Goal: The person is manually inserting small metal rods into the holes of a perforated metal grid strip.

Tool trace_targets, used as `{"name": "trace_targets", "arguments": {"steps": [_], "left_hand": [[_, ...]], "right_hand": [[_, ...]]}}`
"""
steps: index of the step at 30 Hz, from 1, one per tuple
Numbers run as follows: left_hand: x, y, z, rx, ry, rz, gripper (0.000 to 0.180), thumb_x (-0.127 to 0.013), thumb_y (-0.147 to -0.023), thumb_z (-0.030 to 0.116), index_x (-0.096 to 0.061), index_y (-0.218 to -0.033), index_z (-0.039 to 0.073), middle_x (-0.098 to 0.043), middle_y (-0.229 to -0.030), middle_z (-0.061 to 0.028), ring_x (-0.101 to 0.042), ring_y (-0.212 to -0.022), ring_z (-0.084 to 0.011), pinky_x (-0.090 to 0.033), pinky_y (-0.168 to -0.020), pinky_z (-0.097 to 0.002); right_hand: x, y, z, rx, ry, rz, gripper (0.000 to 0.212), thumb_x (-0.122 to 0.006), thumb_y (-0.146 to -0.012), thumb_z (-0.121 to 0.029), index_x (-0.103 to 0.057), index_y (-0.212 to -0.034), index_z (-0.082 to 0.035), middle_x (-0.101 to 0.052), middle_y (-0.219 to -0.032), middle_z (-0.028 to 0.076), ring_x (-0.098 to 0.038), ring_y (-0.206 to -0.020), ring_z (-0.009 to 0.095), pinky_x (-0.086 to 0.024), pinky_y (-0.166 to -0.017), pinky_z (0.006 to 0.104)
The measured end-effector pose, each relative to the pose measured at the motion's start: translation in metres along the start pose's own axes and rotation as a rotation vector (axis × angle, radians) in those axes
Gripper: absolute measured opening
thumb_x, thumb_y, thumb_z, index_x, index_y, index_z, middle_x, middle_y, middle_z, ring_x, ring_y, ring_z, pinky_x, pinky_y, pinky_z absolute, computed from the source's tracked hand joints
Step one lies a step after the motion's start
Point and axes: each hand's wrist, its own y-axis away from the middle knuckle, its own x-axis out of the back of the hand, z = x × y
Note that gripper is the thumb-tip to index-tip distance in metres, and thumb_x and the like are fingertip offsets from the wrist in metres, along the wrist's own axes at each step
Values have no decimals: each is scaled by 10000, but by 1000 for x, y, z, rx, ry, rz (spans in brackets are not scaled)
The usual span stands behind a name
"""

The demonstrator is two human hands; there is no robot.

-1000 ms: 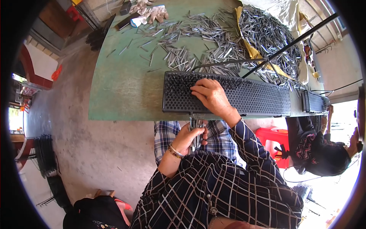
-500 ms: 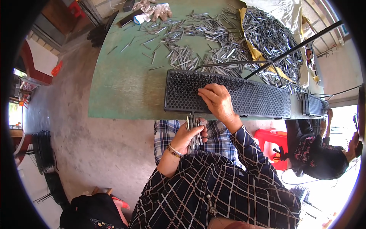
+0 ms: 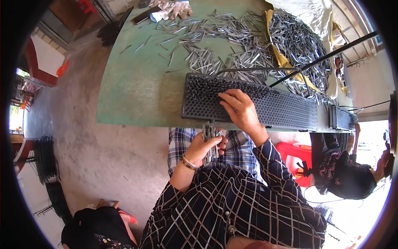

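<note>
Strips (image 3: 210, 130): glossy metal | Tray (image 3: 290, 110): matt, apparently plastic | Tabletop (image 3: 132, 87): smooth, dull, scratched | Stool (image 3: 292, 148): glossy, smooth plastic | Gloves (image 3: 180, 9): matt, stained cloth | Shirt (image 3: 257, 199): matt cloth

Bare left hand (image 3: 204, 146): closed in a grip, thumb (image 3: 213, 142) across.
Bare right hand (image 3: 241, 111): ahead-right of left hand, facing downward, fingers (image 3: 233, 99) bent.
Bare left forearm (image 3: 182, 179): behind left hand.

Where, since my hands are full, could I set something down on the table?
The table has bare room at its near left, bordered by its left edge, the tray on the right and scattered strips beyond. Behind the tray, strips crowd it up to the heap on the right. Gloves occupy the far left.
</note>
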Motion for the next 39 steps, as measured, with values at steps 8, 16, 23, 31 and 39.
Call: {"name": "trace_targets", "arguments": {"steps": [8, 16, 23, 31, 39], "left_hand": [[0, 4, 12, -200, -44, 30, 186, -579, -900, 133, -619, -967, -35, -642, -797, -91, -624, -662, -164, -503, -522, -273], [15, 12, 11, -209, -36, 107, 228, -576, -916, 160, -596, -1035, -34, -671, -935, -130, -650, -742, -171, -554, -567, -292], [26, 15, 10, -199, 25, 135, 215, -590, -890, 110, -582, -1070, -8, -661, -960, -126, -625, -796, -152, -528, -639, -286], [35, 21, 14, -210, 64, 234, 260, -608, -870, 83, -554, -1110, -1, -636, -907, -91, -610, -791, -154, -514, -653, -290], [74, 4, 63, -473, -251, 415, 203, -640, -859, 65, -560, -1028, -15, -634, -833, -74, -618, -693, -134, -524, -578, -267]], "right_hand": [[-5, 10, -25, -488, -596, -394, 198, -717, -810, -171, -691, -835, 24, -652, -801, 115, -619, -652, 175, -479, -578, 285], [-16, 0, -36, -843, -956, -390, 193, -683, -843, -111, -672, -975, 29, -673, -793, 64, -614, -697, 90, -485, -588, 228], [-38, -29, -44, -578, -642, -24, 216, -626, -892, -105, -648, -1063, 26, -684, -856, 48, -588, -716, 66, -488, -624, 212], [-76, -35, -28, -206, -343, 103, 158, -664, -833, -63, -676, -982, -12, -683, -875, 92, -644, -754, 183, -506, -698, 282], [-75, -35, -31, 94, -61, -27, 176, -686, -759, -64, -669, -928, -17, -605, -1043, 98, -591, -847, 274, -448, -733, 365]]}}
